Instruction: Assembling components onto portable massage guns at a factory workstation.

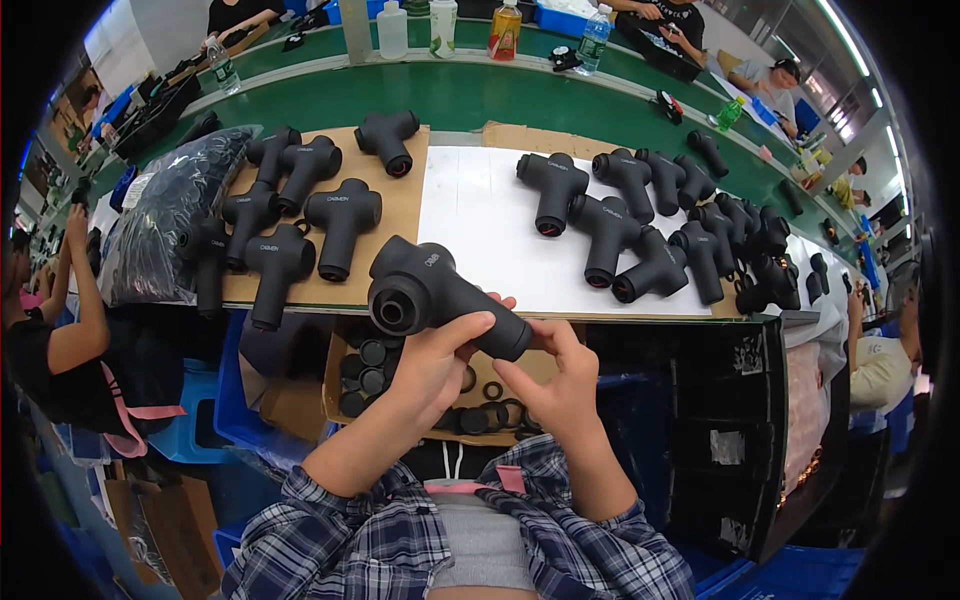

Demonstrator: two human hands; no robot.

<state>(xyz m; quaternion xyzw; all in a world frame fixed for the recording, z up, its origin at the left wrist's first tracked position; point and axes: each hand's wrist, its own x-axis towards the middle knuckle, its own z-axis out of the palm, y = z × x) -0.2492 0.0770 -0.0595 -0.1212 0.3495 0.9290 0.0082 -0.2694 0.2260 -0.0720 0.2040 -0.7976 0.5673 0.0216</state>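
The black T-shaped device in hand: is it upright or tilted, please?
Tilted: in the head view, the T-shaped device slants, its head at upper left, its handle sloping down rightward.

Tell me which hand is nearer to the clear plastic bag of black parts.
Left. The left hand, gripping the black massage gun, is right of the plastic bag and closer to the body; the right hand, by the gun's handle end, is farther right.

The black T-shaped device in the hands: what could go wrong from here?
If the left hand slips, the black T-shaped device might drop into the open box of rings and caps below. A similar device on the left cardboard appears to overhang the table's front edge, so a bump could tip it off.
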